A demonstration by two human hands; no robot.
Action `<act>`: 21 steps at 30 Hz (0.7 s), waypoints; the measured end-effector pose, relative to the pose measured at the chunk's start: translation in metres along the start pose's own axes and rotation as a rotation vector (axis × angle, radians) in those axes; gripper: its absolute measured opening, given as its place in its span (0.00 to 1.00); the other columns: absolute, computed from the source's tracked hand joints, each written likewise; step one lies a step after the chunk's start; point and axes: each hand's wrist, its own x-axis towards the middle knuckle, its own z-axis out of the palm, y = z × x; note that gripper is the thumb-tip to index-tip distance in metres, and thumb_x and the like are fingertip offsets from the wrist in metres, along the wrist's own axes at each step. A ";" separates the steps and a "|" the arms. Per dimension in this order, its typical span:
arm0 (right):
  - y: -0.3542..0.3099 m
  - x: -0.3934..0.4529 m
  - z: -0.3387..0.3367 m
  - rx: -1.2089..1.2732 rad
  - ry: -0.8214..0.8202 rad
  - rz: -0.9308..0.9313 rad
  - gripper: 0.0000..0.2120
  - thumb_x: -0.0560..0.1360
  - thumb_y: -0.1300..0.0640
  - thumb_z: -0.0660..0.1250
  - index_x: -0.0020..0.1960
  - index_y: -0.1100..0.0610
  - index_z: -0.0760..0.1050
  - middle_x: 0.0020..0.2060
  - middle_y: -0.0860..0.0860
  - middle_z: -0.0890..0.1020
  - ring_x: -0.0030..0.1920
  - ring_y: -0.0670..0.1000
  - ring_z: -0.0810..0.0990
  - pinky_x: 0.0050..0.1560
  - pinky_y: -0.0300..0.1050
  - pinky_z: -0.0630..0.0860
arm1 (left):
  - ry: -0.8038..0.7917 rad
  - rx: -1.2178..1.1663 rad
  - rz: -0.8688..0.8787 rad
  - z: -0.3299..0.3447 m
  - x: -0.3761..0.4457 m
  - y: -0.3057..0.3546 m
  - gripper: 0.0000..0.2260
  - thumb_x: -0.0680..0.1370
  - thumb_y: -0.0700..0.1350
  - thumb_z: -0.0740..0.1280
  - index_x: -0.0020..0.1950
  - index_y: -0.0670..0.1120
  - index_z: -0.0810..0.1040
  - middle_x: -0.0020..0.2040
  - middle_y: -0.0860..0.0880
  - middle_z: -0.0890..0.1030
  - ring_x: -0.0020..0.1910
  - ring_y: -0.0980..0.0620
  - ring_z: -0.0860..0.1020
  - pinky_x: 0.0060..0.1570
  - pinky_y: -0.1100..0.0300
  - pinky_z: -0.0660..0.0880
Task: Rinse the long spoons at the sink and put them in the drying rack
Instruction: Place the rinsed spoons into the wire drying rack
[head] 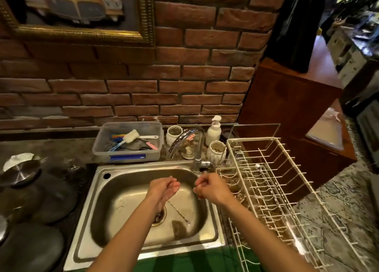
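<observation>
Both forearms reach over the sink [96, 191]; left hand [164, 189] relaxed above 1 long spoon [178, 211], right hand [211, 187] curled at 3 o'clock, its grasp unclear, near the drying rack [272, 181].

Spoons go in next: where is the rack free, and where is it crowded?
The rack shows bare wire along its middle and far rows, open from above. Its near-left corner beside the right hand looks cluttered with small items. One spoon lies in the sink by the drain.

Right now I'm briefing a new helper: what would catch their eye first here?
Two hands over the steel sink: the left hand open, the right hand curled near the faucet. A long spoon lies on the sink floor by the drain. A white wire drying rack stands to the right.
</observation>
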 end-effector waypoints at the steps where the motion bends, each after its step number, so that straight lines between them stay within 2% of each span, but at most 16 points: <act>1: 0.004 0.008 0.011 -0.005 -0.003 0.020 0.07 0.71 0.68 0.71 0.49 0.65 0.79 0.33 0.55 0.80 0.35 0.54 0.81 0.47 0.53 0.83 | 0.009 -0.007 -0.014 -0.008 0.009 -0.003 0.08 0.82 0.38 0.63 0.48 0.34 0.78 0.39 0.38 0.82 0.23 0.53 0.81 0.29 0.63 0.80; 3: 0.015 0.024 0.033 -0.024 -0.003 0.055 0.05 0.71 0.67 0.72 0.47 0.63 0.79 0.30 0.52 0.79 0.33 0.51 0.80 0.47 0.53 0.82 | 0.017 -0.017 -0.042 -0.022 0.026 -0.009 0.09 0.82 0.38 0.63 0.47 0.35 0.79 0.38 0.39 0.83 0.25 0.52 0.82 0.30 0.63 0.81; 9: 0.058 0.068 0.087 -0.036 0.006 0.173 0.04 0.70 0.65 0.73 0.40 0.58 0.79 0.31 0.53 0.82 0.33 0.51 0.81 0.44 0.52 0.82 | 0.019 -0.024 -0.114 -0.053 0.073 -0.031 0.09 0.83 0.41 0.63 0.57 0.37 0.78 0.53 0.39 0.83 0.48 0.44 0.82 0.46 0.58 0.80; 11: 0.076 0.085 0.105 -0.053 -0.002 0.214 0.04 0.71 0.65 0.73 0.40 0.59 0.80 0.34 0.55 0.82 0.34 0.51 0.81 0.42 0.50 0.82 | 0.024 -0.054 -0.158 -0.065 0.095 -0.043 0.10 0.83 0.41 0.63 0.57 0.37 0.78 0.55 0.39 0.82 0.53 0.43 0.81 0.54 0.55 0.79; 13: 0.095 0.102 0.122 -0.069 0.015 0.238 0.08 0.72 0.65 0.73 0.37 0.56 0.80 0.34 0.54 0.82 0.32 0.48 0.80 0.39 0.44 0.79 | 0.027 -0.074 -0.195 -0.079 0.116 -0.058 0.10 0.83 0.41 0.63 0.58 0.37 0.79 0.57 0.39 0.83 0.55 0.43 0.81 0.62 0.52 0.76; 16: 0.122 0.125 0.144 -0.141 0.029 0.254 0.09 0.73 0.64 0.70 0.36 0.54 0.80 0.36 0.52 0.83 0.34 0.45 0.80 0.37 0.36 0.75 | 0.018 -0.075 -0.225 -0.099 0.144 -0.078 0.13 0.83 0.42 0.61 0.63 0.37 0.78 0.57 0.41 0.83 0.55 0.44 0.81 0.63 0.52 0.75; 20: 0.161 0.151 0.170 -0.214 0.020 0.299 0.06 0.73 0.66 0.66 0.43 0.61 0.83 0.41 0.58 0.86 0.36 0.50 0.82 0.30 0.34 0.76 | 0.033 -0.150 -0.269 -0.116 0.175 -0.100 0.14 0.83 0.43 0.61 0.65 0.37 0.77 0.61 0.40 0.82 0.60 0.43 0.80 0.65 0.51 0.74; 21: 0.170 0.156 0.177 -0.253 0.000 0.294 0.05 0.73 0.65 0.67 0.44 0.61 0.83 0.41 0.57 0.86 0.37 0.50 0.82 0.31 0.34 0.75 | 0.034 -0.163 -0.277 -0.119 0.182 -0.106 0.14 0.83 0.43 0.61 0.65 0.38 0.77 0.62 0.40 0.82 0.61 0.43 0.80 0.66 0.51 0.74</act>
